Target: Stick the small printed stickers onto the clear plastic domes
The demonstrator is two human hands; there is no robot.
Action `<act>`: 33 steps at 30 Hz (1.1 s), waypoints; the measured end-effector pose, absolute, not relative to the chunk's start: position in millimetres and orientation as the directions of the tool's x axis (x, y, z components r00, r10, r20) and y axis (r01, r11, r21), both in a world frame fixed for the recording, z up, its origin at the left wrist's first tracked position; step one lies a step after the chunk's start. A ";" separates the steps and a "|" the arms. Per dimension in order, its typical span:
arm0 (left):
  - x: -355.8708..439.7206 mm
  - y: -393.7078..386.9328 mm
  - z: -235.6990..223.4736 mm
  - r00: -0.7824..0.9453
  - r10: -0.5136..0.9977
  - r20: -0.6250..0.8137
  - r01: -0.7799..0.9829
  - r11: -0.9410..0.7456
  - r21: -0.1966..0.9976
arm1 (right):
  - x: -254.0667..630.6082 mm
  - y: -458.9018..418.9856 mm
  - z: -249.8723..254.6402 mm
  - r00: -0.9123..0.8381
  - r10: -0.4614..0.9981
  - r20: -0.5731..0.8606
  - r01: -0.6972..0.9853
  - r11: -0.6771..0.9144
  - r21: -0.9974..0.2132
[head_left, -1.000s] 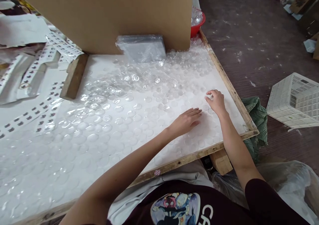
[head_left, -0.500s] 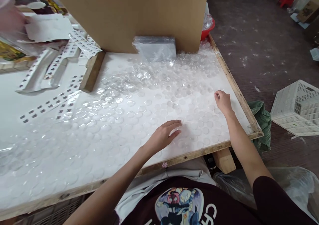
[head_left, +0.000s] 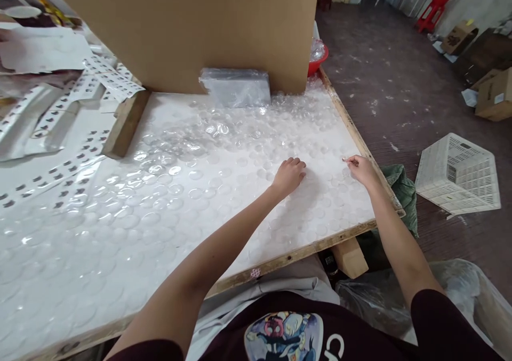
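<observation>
Many clear, round plastic discs (head_left: 196,193) lie over the white tabletop (head_left: 168,105), flat and close together near me and heaped toward the back. My left hand (head_left: 288,177) is low over the discs right of the middle, knuckles up and fingers curled down. Its fingertips are hidden, so whatever they hold, if anything, does not show. Near the right edge, my right hand (head_left: 360,169) is closed in a pinch just above the discs. Something tiny seems to be at its fingertips, too small to name.
A tall cardboard sheet (head_left: 192,30) stands behind a plastic-wrapped grey stack (head_left: 240,89). Wooden strips (head_left: 344,115) edge the table. At left are a wood block (head_left: 128,121) and printed sticker strips (head_left: 52,177). Beyond stand a red basin (head_left: 318,62) and, on the floor, a white crate (head_left: 458,174).
My left hand has moved forward and slightly right, its outstretched fingers now curled down. My right hand stays near the right edge, fingertips now pinched and pointing left. The view has shifted right.
</observation>
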State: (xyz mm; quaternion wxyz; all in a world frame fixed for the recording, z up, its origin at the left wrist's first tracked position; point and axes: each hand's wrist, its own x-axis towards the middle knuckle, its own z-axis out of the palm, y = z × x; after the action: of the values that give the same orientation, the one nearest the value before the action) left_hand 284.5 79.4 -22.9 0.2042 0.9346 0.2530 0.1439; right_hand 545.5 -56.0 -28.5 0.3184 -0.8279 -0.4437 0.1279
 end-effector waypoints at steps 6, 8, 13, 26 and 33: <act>283.9 87.5 -22.5 0.824 0.543 0.161 0.405 -0.763 0.504 | 552.2 -70.3 -26.4 0.529 0.842 0.102 0.701 -0.367 -0.612; 285.1 88.7 -19.9 0.805 0.570 0.164 0.414 -0.737 0.535 | 554.9 -73.8 -26.9 0.482 0.869 0.115 0.755 -0.345 -0.557; 312.9 82.5 -11.6 0.807 0.578 0.122 0.397 -0.684 0.612 | 560.9 -77.1 -27.7 0.468 0.867 0.172 0.818 -0.352 -0.454; 393.9 78.8 -15.5 0.897 0.437 0.063 0.342 -0.779 0.525 | 566.1 -27.6 -29.3 0.402 0.903 0.155 0.836 -0.293 -0.464; 396.2 79.2 -17.2 0.915 0.390 0.105 0.312 -0.848 0.429 | 573.7 -37.6 -29.2 0.432 0.889 0.149 0.758 -0.268 -0.595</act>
State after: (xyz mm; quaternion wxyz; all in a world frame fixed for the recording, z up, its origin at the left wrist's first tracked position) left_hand 396.2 79.2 -17.2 0.2059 0.9565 0.1837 0.0946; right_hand 573.7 -37.6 -29.2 0.3056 -0.7891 -0.5219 0.1075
